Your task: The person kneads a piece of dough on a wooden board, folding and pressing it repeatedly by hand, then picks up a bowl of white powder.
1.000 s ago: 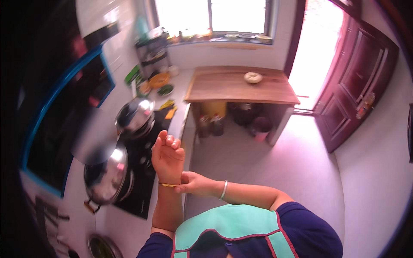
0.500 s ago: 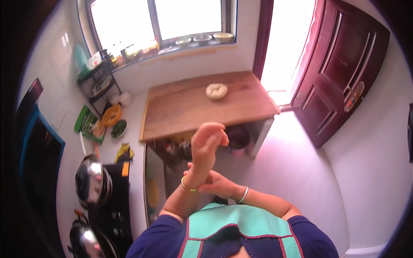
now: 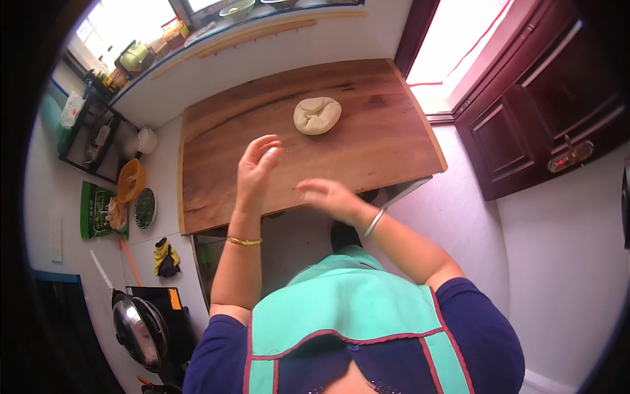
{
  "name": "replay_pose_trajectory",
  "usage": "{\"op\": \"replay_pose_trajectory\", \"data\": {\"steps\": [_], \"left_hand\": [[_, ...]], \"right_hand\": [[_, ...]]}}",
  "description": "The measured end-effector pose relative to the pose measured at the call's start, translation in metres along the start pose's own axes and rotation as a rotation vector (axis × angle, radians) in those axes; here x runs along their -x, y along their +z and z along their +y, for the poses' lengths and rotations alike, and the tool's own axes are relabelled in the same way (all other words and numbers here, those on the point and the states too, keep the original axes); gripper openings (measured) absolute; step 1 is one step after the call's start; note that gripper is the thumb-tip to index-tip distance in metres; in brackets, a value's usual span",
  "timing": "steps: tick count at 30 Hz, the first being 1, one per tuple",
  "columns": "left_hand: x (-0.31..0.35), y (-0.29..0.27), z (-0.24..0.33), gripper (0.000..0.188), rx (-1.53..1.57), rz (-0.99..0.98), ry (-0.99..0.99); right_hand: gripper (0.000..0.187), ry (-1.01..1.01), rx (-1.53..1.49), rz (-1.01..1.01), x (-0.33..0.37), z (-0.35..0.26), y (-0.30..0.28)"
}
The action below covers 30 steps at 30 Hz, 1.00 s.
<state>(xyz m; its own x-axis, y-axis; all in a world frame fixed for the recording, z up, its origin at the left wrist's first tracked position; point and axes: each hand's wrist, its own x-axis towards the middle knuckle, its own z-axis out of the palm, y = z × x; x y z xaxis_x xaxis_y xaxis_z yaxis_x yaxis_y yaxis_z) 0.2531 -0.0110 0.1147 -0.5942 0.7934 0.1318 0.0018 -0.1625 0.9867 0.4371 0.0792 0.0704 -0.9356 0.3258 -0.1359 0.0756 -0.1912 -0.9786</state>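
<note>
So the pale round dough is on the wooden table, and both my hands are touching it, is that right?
Not quite: the head view shows your left hand and right hand both apart from the dough. It does lie on the wooden table.

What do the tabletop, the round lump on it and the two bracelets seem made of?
Tabletop: wood, smooth-looking, with dark grain streaks. Lump: probably dough, pale, matte and softly folded. Yellow bracelet and silvery bracelet: perhaps metal, given their shine.
</note>
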Motion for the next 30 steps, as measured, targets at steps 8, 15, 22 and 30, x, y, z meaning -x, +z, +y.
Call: {"op": "replay_pose_trajectory", "data": {"steps": [8, 15, 22, 30], "left_hand": [[-0.133, -0.001, -0.158, 0.066, -0.044, 0.189, -0.759], [-0.185, 0.029, -0.186, 0.06, -0.015, 0.212, -0.752], [-0.156, -0.001, -0.181, 0.057, -0.649, -0.191, -0.543], [-0.158, 0.01, -0.176, 0.032, -0.909, 0.037, -0.104]], "right_hand": [[0.04, 0.128, 0.061, 0.637, -0.216, 0.057, -0.228], [0.051, 0.171, 0.547, 0.473, -0.227, 0.054, -0.222], [0.041, 0.291, 0.409, 0.409, -0.128, 0.078, -0.181], [0.019, 0.019, 1.406, 0.177, -0.243, 0.052, -0.115]]}}
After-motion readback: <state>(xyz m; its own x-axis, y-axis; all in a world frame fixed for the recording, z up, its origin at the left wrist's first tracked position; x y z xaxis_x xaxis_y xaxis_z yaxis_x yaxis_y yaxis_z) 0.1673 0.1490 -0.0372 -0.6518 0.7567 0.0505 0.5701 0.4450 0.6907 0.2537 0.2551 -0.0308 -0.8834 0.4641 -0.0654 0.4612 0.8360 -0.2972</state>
